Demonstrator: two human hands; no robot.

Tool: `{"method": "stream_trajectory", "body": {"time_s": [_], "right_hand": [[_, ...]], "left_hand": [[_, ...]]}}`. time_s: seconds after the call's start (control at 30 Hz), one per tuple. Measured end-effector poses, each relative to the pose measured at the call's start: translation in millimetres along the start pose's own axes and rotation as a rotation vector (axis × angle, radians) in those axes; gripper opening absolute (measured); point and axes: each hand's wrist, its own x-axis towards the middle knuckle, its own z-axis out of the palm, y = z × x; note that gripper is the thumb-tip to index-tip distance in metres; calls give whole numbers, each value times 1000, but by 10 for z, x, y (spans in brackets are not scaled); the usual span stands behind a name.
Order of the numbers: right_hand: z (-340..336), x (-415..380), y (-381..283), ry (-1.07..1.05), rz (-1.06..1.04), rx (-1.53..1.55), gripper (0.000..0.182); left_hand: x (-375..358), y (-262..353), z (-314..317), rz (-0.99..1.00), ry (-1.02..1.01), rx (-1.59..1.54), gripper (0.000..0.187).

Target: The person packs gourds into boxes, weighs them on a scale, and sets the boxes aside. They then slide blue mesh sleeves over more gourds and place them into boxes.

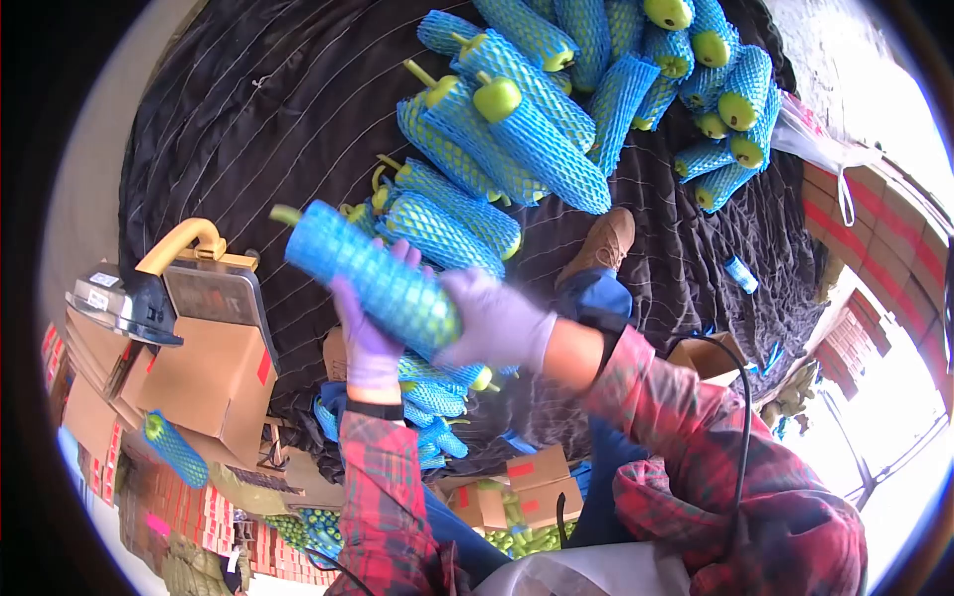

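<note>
A long green gourd [348, 253] in a blue foam net sleeve lies tilted across my two gloved hands, its stem pointing to the upper left. My left hand [373, 333] grips it from below, with fingertips showing along its far side. At the lower right end, my right hand [497, 323] closes around the net and the gourd; it is slightly blurred. Just beyond my hands, netted gourds [442, 233] lie on a dark cloth [248, 119]. More netted gourds [432, 397] rest below my hands, partly hidden by them.
A large pile of netted gourds [616, 79] covers the far side. At left are a cardboard box [214, 382], a yellow-handled device [129, 303] and one netted gourd [176, 450]. An open box [537, 482] stands near my legs. My shoe [601, 243] rests on the cloth.
</note>
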Motion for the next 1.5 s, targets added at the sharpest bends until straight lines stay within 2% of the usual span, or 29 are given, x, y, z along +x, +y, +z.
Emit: {"method": "stream_trajectory", "body": {"time_s": [0.03, 0.07, 0.13, 0.23, 0.27, 0.3, 0.37, 0.43, 0.5, 0.53, 0.57, 0.63, 0.67, 0.7, 0.73, 0.77, 0.8, 0.83, 0.9, 0.97, 1.0, 1.07, 1.13, 1.23, 1.3, 1.37, 1.43, 1.5], "right_hand": [[29, -100, -86, -54, -24, 5, 89], [15, -139, -63, -100, -33, 69, 88], [18, -214, 50, -188, -50, 197, 87], [-141, -232, 520, 164, -22, 259, 77], [-174, -259, 670, 301, 56, 125, 71], [-213, -296, 837, 443, 138, -16, 65], [-280, -391, 1151, 473, 197, -5, 64], [-341, -559, 1315, 448, 237, -5, 64], [-398, -672, 1481, 399, 212, -48, 64], [-498, -734, 1452, 375, 199, -69, 65], [-602, -817, 1429, 359, 292, 11, 65], [-690, -711, 1765, 474, 259, 69, 67], [-761, -629, 1890, 595, 273, 99, 70], [-923, -522, 1944, 721, 255, 155, 63], [-1087, -416, 1992, 846, 227, 207, 56], [-1238, -238, 2130, 898, 178, 267, 67], [-1453, -149, 1982, 992, 284, 228, 83], [-1670, -8, 1994, 956, 299, 231, 98], [-1961, 341, 1944, 1029, 297, 231, 104], [-2160, 670, 1891, 1013, 353, 355, 102], [-2184, 776, 1899, 1024, 437, 339, 101], [-2198, 938, 1870, 1040, 605, 304, 98], [-2266, 905, 1955, 998, 587, 230, 88], [-2201, 583, 2194, 1056, 415, 243, 80], [-2035, 104, 2248, 1270, 183, 414, 64], [-1958, -395, 2197, 1333, 29, 814, 58], [-1994, -915, 2034, 1341, -77, 1057, 47], [-2082, -1377, 1794, 1195, -193, 1135, 41]], "left_hand": [[-127, 5, 13, -16, -185, -125, 84], [-181, -14, -189, -7, -133, -153, 87], [-268, 0, -213, -4, -39, -85, 78], [-234, -139, -161, -11, 223, 90, 65], [-171, -215, -94, 40, 336, 193, 59], [-93, -299, -198, -1, 400, 180, 55], [120, -555, -19, 123, 555, 255, 55], [289, -748, -28, 178, 611, 299, 61], [446, -893, -161, 141, 720, 351, 63], [478, -912, -164, 157, 706, 357, 62], [507, -939, -167, 174, 695, 364, 61], [506, -898, -41, 160, 690, 391, 57], [512, -875, -142, 140, 676, 389, 56], [533, -847, -250, 122, 662, 387, 55], [545, -821, -342, 81, 757, 539, 58], [542, -793, -467, 69, 749, 501, 56], [552, -771, -597, 57, 737, 461, 54], [547, -750, -666, 45, 726, 419, 52], [424, -742, -607, 53, 688, 455, 56], [352, -741, -730, 74, 649, 509, 63], [264, -771, -428, 206, 699, 591, 75], [190, -817, -246, 315, 737, 759, 74], [72, -881, 208, 332, 766, 812, 69], [-58, -1067, 580, 369, 629, 746, 67], [-117, -1147, 845, 302, 483, 667, 68], [-128, -1206, 1110, 257, 346, 610, 72], [-156, -1204, 1324, 252, 178, 732, 72], [-219, -1163, 1611, 282, 21, 884, 72]]}}
